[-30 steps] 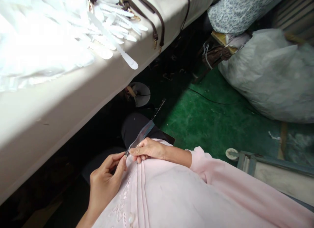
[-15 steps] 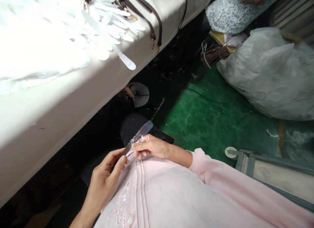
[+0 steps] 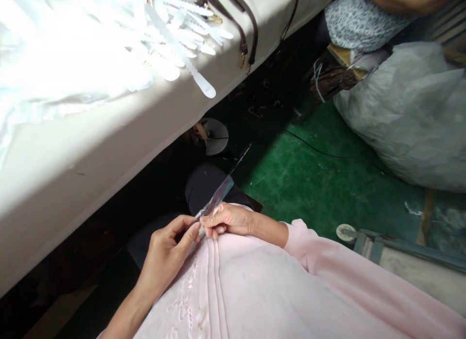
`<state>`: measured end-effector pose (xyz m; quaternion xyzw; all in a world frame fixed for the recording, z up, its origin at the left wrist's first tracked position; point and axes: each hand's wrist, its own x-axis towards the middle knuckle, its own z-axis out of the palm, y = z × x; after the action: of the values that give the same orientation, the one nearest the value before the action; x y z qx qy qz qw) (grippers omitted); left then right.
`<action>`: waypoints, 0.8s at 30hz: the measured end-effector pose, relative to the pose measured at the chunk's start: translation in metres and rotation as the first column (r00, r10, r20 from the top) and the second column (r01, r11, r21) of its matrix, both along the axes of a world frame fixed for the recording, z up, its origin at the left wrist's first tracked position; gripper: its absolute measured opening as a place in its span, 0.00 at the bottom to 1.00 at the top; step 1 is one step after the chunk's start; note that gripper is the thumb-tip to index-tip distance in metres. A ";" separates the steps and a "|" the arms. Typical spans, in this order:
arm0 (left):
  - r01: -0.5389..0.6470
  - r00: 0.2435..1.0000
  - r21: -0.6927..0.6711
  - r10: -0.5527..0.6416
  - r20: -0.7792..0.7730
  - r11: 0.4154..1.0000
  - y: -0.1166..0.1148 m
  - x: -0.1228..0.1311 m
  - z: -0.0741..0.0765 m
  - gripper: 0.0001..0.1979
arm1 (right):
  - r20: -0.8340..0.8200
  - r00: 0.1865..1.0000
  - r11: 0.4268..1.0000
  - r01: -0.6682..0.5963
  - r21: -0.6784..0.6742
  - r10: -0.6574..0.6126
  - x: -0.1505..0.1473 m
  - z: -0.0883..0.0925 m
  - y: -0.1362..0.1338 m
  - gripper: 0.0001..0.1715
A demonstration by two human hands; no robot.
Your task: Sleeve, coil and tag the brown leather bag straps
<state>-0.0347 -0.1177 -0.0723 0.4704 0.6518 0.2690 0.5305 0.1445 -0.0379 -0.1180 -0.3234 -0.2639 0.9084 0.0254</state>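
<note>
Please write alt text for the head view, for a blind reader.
The right hand pinches a narrow clear plastic sleeve over the person's lap; the left hand touches its near end. Above, white plastic strips and brown straps lie on a table.

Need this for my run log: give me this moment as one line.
left hand: pinches clear plastic strip end | right hand: pinches same strip | table: white strips, brown straps
</note>
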 end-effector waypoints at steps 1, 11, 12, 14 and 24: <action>-0.004 1.000 -0.013 0.004 0.016 1.000 -0.001 -0.001 -0.003 0.15 | -0.002 1.000 1.000 -0.012 0.005 0.012 0.000 0.001 0.001 0.27; -0.066 0.990 -0.178 0.087 0.109 0.982 -0.002 -0.011 -0.012 0.26 | 0.014 1.000 0.984 0.012 0.175 -0.015 0.003 -0.009 0.003 0.30; -0.066 0.990 -0.180 0.087 0.112 0.981 -0.002 -0.010 -0.010 0.26 | 0.021 0.998 0.982 0.046 0.183 -0.051 0.002 -0.012 0.002 0.31; -0.069 0.990 -0.179 0.089 0.109 0.981 -0.002 -0.010 -0.006 0.25 | 0.007 0.990 0.980 0.135 0.143 -0.138 0.001 -0.018 0.001 0.33; -0.040 0.932 -0.137 0.086 0.352 0.990 0.015 -0.006 -0.007 0.22 | -0.064 0.917 0.891 0.399 0.217 -0.395 -0.004 -0.012 0.020 0.25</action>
<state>-0.0408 -0.1027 -0.0794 0.3577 0.5752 0.3249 0.6600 0.1404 -0.0179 -0.1304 -0.3574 -0.2932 0.8510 0.2491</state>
